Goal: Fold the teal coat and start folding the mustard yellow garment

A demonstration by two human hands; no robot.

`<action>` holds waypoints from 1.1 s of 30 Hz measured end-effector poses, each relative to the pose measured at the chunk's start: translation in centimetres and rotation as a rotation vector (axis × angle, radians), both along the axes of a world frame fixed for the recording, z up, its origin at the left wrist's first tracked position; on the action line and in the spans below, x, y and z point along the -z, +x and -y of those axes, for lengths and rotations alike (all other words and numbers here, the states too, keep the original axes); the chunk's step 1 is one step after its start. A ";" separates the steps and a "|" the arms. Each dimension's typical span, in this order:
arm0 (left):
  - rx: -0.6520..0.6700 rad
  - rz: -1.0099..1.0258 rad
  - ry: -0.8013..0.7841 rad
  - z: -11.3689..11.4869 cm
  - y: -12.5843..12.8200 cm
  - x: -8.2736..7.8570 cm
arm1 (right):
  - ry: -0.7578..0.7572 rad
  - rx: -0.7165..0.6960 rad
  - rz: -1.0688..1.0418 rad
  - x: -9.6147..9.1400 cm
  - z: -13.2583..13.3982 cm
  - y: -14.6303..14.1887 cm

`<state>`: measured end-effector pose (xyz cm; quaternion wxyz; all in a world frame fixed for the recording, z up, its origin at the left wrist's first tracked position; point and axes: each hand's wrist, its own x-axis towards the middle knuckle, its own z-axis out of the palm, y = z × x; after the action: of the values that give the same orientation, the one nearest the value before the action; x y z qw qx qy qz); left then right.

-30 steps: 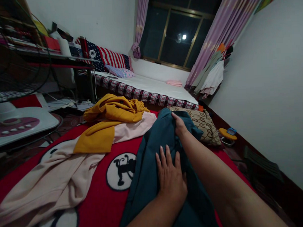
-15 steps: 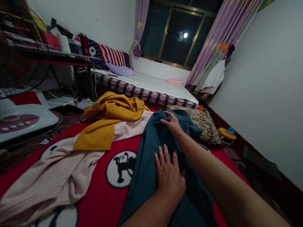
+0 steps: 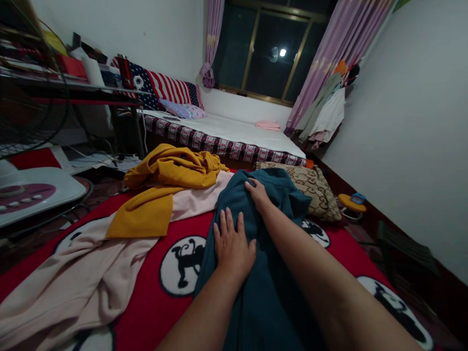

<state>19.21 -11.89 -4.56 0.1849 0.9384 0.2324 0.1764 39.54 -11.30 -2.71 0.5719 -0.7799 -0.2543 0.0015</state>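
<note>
A long teal garment, apparently trousers, lies stretched out on a red blanket with black-and-white round figures. My left hand rests palm down on its left side, fingers spread. Farther up, my right hand lies on the upper part of the same cloth, its fingers slightly bent and not closed round it. To the left are a mustard-yellow garment, bunched at its far end, and a pale pink garment partly beneath it.
A patterned brown pillow lies beyond the teal cloth. A fan and a cluttered desk stand at left. Behind is a second bed under a window. A yellow stool and a dark folding seat are at right.
My left hand has slid left and away from me over the teal cloth. My right hand has shifted slightly left, and the cloth under the hands looks flatter.
</note>
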 end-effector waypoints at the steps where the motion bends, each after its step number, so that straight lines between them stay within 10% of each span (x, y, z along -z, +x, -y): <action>1: 0.002 -0.023 -0.014 -0.1 0.1 0.3 | -0.034 0.006 0.040 -0.2 0.0 -0.6; 8: 0.030 -0.065 -0.015 -0.4 0.2 0.6 | -0.339 -0.155 0.578 -0.9 2.5 -5.2; 16: 0.081 -0.102 -0.016 -0.9 0.0 0.5 | -0.545 -0.455 0.350 -0.6 6.5 -5.5; 26: 0.207 0.045 -0.282 -1.8 -1.9 -0.4 | -0.509 -0.300 0.480 -2.1 26.2 -17.9; 33: 0.723 -0.053 -0.253 -5.4 -10.7 -0.9 | -0.618 -0.372 0.453 0.3 33.6 -25.3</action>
<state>8.48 -6.54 -3.70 0.3436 0.9338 -0.0890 0.0456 14.19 -44.90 -3.01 0.2309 -0.8362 -0.4975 0.0091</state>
